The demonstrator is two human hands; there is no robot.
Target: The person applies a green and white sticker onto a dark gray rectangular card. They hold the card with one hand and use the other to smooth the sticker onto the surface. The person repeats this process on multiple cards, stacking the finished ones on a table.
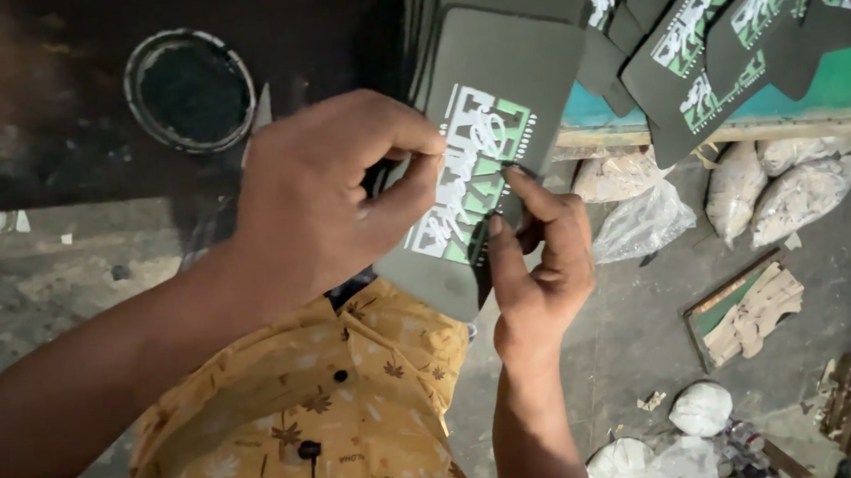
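head view: the left hand [327, 191] pinches the top of a dark printed panel [483, 135], thumb and fingers clamped on it, while the right hand [537, 256] grips its lower edge between fingertips. the step looks like lifting or peeling this panel off the stack. the next move likely calls for a steady, even pull. the panel sits between both hands, near the bench's front edge [718, 134], beside more printed panels [720, 29].

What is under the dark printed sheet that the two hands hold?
Under the sheet more dark sheets show at its left edge, like a stack. How many lie there is hidden. The left hand and right hand cover its lower part.
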